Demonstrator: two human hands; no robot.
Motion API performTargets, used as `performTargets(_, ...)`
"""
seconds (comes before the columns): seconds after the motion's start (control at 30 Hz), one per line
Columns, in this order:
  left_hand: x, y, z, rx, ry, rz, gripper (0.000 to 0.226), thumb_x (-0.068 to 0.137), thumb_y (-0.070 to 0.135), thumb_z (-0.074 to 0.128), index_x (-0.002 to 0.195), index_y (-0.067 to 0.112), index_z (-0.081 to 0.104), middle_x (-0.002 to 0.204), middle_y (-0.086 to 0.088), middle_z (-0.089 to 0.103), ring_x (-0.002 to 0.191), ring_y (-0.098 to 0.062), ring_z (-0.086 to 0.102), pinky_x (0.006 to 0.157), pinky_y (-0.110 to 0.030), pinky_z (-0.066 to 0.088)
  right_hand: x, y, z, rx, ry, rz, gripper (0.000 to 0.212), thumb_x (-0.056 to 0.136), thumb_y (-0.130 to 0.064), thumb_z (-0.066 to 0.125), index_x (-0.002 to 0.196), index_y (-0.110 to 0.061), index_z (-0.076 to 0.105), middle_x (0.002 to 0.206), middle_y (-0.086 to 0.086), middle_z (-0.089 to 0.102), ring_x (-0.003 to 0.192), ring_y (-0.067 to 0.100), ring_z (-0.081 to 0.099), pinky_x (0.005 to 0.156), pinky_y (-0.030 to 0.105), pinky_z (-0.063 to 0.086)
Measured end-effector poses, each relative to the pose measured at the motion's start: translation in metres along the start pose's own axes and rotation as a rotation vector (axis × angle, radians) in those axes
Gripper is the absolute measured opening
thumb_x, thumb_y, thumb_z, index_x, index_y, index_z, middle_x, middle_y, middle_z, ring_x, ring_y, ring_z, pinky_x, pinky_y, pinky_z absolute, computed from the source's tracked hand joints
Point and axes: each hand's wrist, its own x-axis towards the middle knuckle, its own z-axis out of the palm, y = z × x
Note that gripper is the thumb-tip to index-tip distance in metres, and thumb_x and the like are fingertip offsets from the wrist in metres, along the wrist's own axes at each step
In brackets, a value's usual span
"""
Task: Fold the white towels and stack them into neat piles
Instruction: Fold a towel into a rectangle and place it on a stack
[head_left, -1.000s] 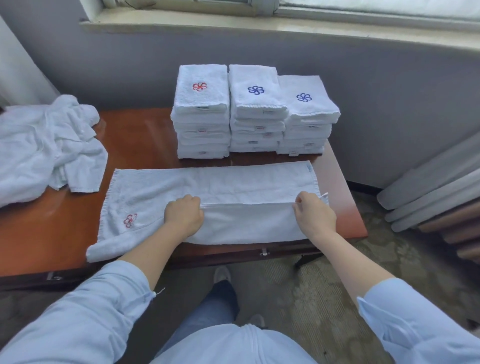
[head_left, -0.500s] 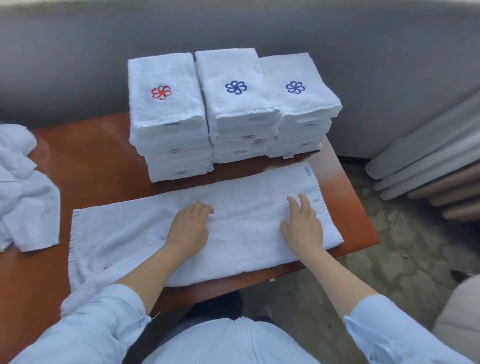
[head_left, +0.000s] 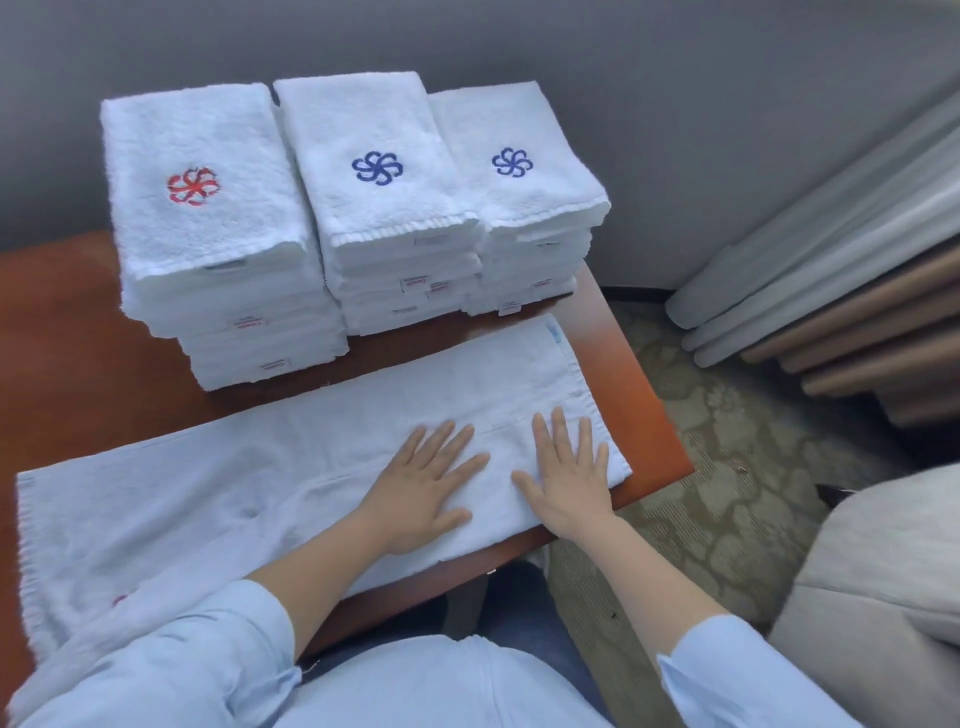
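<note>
Two hands, left hand (head_left: 423, 488) and right hand (head_left: 569, 478), press palms down, gripping nothing, side by side on the lengthwise-folded towel (head_left: 208, 493) just in front of the piles (head_left: 374, 208) on the desk (head_left: 78, 322). Uneven smoothing could skew the fold, leaving a crooked layer

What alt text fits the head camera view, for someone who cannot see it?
A person's left hand and right hand press flat on a long white towel spread across a reddish-brown table. Behind it stand three piles of folded white towels: the left pile shows a red flower emblem, the middle pile and right pile blue ones.
</note>
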Motion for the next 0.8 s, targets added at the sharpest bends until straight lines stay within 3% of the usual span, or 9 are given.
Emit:
performTargets(0.1,0.021,0.012,-0.007,-0.02,-0.031,-0.052,0.076,0.096,0.067,0.024,0.15,0.041,-0.021,0.156,0.004,-0.037,0.139,-0.018,-0.042,0.114,-0.045,-0.027,0.012,0.014,-0.01,0.013,-0.005,0.013,0.084,0.095,-0.069,0.023,0.14,-0.033,-0.039,0.153,-0.005,-0.042,0.142,0.034,-0.037,0.115,0.054,-0.02)
performTargets(0.2,0.044,0.027,-0.012,-0.001,-0.081,-0.127,0.088,0.088,0.076,0.028,0.145,0.043,-0.03,0.152,0.002,-0.044,0.136,-0.021,-0.047,0.111,-0.049,-0.029,0.025,0.033,-0.023,-0.014,-0.008,0.039,0.092,0.09,-0.077,0.022,0.143,-0.031,-0.037,0.151,-0.004,-0.044,0.141,0.037,-0.036,0.115,0.053,-0.019)
performTargets(0.43,0.095,0.066,-0.024,-0.028,-0.124,-0.298,0.109,0.076,0.083,0.042,0.14,0.044,-0.037,0.149,-0.001,-0.048,0.136,-0.027,-0.046,0.111,-0.058,-0.025,0.044,0.074,-0.052,-0.14,0.058,-0.009,0.075,0.1,-0.061,0.013,0.153,-0.023,-0.023,0.16,0.0,-0.031,0.147,0.03,-0.027,0.116,0.057,-0.014)
performTargets(0.67,0.121,0.091,-0.042,-0.061,-0.102,-0.404,0.115,0.074,0.077,0.056,0.152,0.039,-0.02,0.154,0.0,-0.039,0.143,-0.026,-0.035,0.117,-0.057,-0.014,0.056,0.095,-0.082,-0.153,0.115,-0.179,0.07,0.102,-0.038,0.033,0.158,-0.015,-0.002,0.165,0.005,-0.014,0.15,0.029,-0.02,0.119,0.054,-0.008)
performTargets(0.8,0.101,0.099,-0.039,-0.158,0.056,-0.513,0.097,0.084,0.065,0.056,0.157,0.031,0.001,0.165,0.0,-0.012,0.15,-0.019,-0.017,0.12,-0.042,-0.014,0.055,0.078,-0.089,0.021,0.141,-0.396,0.065,0.099,-0.025,0.043,0.157,-0.019,0.013,0.166,0.001,0.002,0.152,0.022,-0.008,0.122,0.042,-0.005)
